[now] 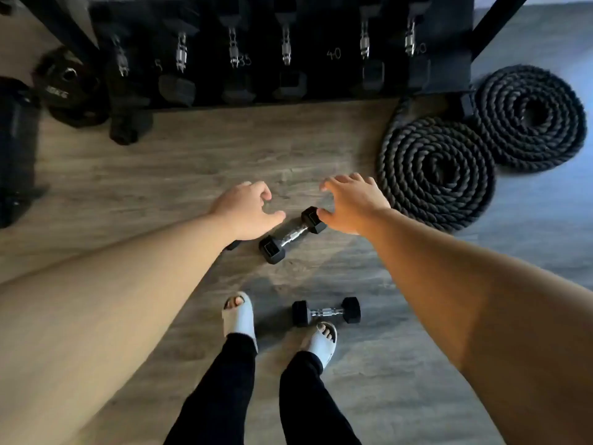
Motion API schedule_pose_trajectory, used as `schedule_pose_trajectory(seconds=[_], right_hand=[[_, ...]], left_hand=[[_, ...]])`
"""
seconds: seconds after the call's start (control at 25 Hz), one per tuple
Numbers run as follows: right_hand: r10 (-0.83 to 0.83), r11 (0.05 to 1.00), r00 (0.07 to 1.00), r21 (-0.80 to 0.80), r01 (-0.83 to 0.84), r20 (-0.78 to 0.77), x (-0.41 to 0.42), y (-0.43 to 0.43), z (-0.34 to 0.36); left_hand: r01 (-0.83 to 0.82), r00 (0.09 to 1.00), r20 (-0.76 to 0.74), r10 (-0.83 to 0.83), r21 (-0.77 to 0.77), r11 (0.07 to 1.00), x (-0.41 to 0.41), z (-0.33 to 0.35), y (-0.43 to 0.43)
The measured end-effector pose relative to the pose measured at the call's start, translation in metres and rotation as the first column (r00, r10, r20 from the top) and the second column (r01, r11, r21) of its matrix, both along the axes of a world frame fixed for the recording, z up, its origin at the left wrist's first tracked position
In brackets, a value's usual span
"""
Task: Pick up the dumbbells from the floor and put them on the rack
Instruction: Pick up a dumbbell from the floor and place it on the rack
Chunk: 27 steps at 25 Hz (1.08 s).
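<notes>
Both hands were empty and spread, fingers curled wide as if readying a grasp. The right hand (351, 205) hung over the far end of a small dumbbell (292, 234) lying at an angle on the wood floor (160, 175), its thumb at the black hex head; whether it touched could not be told. The left hand (247, 213) hovered just beside the chrome handle, part of a dark object showing beneath the wrist. A second dumbbell (326, 311) lay crosswise by the person's feet in pale slides (239, 316), untouched. Ahead stood the rack (256, 88), already loaded with heavier pairs marked with chalk numbers, evidently the destination. Coiled ropes (436, 175) lay to the right and weight plates (69, 88) to the left, clear of the reach.
</notes>
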State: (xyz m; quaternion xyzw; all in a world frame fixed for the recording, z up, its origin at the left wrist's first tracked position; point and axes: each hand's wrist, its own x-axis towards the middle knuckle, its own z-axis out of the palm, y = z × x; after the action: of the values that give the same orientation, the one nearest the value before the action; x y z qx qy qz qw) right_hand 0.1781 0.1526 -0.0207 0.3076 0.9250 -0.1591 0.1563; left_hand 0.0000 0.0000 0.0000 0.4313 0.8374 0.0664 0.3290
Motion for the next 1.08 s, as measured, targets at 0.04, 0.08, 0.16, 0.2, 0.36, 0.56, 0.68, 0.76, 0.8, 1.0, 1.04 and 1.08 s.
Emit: schedule_pose_trajectory(seconds=[0.04, 0.08, 0.16, 0.2, 0.36, 0.56, 0.68, 0.76, 0.8, 1.0, 1.04, 1.08], right_hand=[[0.052, 0.999, 0.998, -0.001, -0.052, 0.036, -0.006, 0.007, -0.031], [0.102, 0.994, 0.992, 0.022, -0.104, 0.073, -0.014, 0.016, -0.065], [0.139, 0.990, 0.982, 0.016, -0.143, 0.129, -0.018, 0.030, -0.137], [0.139, 0.990, 0.981, 0.012, -0.142, 0.134, -0.020, 0.034, -0.169], [0.167, 0.986, 0.973, -0.025, -0.165, 0.159, -0.037, 0.034, -0.301], [0.218, 0.976, 0.966, -0.052, -0.213, 0.136, -0.052, 0.026, -0.406], [0.228, 0.973, 0.966, -0.074, -0.220, 0.123, -0.071, 0.031, -0.448], [0.244, 0.967, 0.964, -0.106, -0.233, 0.103, -0.083, 0.035, -0.469], [0.260, 0.960, 0.961, -0.130, -0.247, 0.093, -0.089, 0.038, -0.478], [0.282, 0.941, 0.952, -0.231, -0.249, 0.120, -0.102, 0.045, -0.510], [0.292, 0.938, 0.947, -0.236, -0.256, 0.136, -0.104, 0.044, -0.514], [0.310, 0.934, 0.938, -0.231, -0.272, 0.151, -0.106, 0.043, -0.519]], left_hand=[[-0.002, 1.000, 0.028, 0.003, -0.038, 0.999, 0.000, -0.032, 0.006], [-0.007, 1.000, 0.017, 0.008, -0.062, 0.998, -0.002, -0.070, 0.014], [0.018, 0.999, 0.031, -0.014, -0.116, 0.993, -0.002, -0.145, 0.019], [0.006, 1.000, 0.029, -0.002, -0.123, 0.992, -0.002, -0.176, 0.017], [-0.122, 0.989, 0.061, 0.132, -0.147, 0.982, -0.010, -0.304, 0.010], [-0.058, 0.998, 0.008, 0.060, -0.157, 0.986, -0.014, -0.406, 0.004], [-0.048, 0.999, 0.012, 0.050, -0.152, 0.987, -0.012, -0.455, 0.006], [-0.042, 0.998, 0.029, 0.047, -0.171, 0.984, -0.012, -0.479, 0.008], [-0.046, 0.998, 0.036, 0.053, -0.181, 0.982, -0.013, -0.487, 0.009], [-0.076, 0.989, 0.107, 0.103, -0.234, 0.969, -0.023, -0.516, 0.007], [-0.084, 0.985, 0.127, 0.117, -0.240, 0.967, -0.025, -0.521, 0.004], [-0.091, 0.981, 0.143, 0.128, -0.238, 0.967, -0.028, -0.526, 0.001]])
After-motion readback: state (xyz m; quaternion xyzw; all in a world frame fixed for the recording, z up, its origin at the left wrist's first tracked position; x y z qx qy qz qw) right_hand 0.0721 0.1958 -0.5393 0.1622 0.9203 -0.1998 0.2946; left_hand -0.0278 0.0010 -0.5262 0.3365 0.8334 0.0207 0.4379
